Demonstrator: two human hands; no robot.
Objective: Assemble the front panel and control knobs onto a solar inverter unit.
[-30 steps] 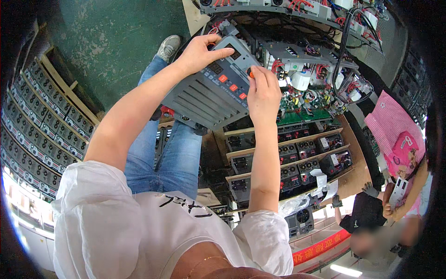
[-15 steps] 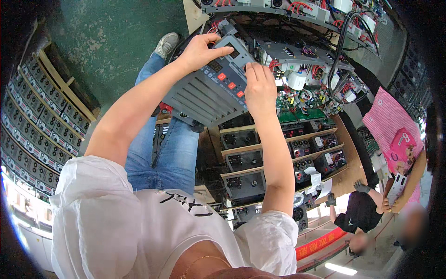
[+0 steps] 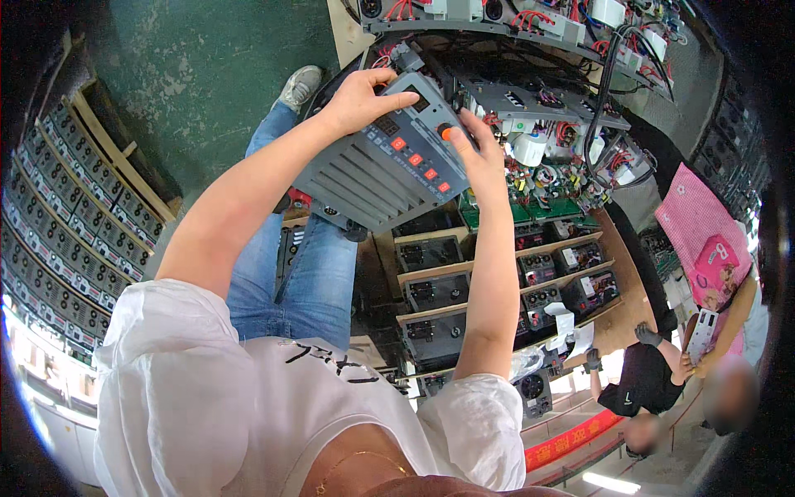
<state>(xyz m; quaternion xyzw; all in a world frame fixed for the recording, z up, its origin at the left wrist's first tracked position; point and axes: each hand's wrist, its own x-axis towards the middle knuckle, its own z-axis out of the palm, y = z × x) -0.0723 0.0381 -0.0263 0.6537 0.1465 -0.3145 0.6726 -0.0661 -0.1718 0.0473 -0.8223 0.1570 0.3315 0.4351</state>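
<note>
A grey metal machine housing (image 3: pixel 356 178) with louvred slots is tilted in front of me above my knees. Its front panel carries small dark display windows, a row of orange-red square markings and a black knob with an orange cap (image 3: pixel 445 132). My left hand (image 3: pixel 363 101) grips the panel's far left edge, with the thumb lying on the face beside the upper window. Around the right edge of the panel wraps my right hand (image 3: pixel 483 156), its thumb by the orange knob and its fingers over the side. The housing's underside is hidden.
Open chassis with red wires and a white cylinder (image 3: pixel 528 147) stand at far right, near a green circuit board (image 3: pixel 530 209). Wooden shelves (image 3: pixel 609 311) hold several dark units. A rack of similar units (image 3: pixel 74 215) is at left. Two co-workers (image 3: pixel 642 377) appear lower right.
My right hand has shifted from fingertips on the knob area to a hold around the panel's right edge. The orange-capped knob now shows. My left hand keeps its grip.
</note>
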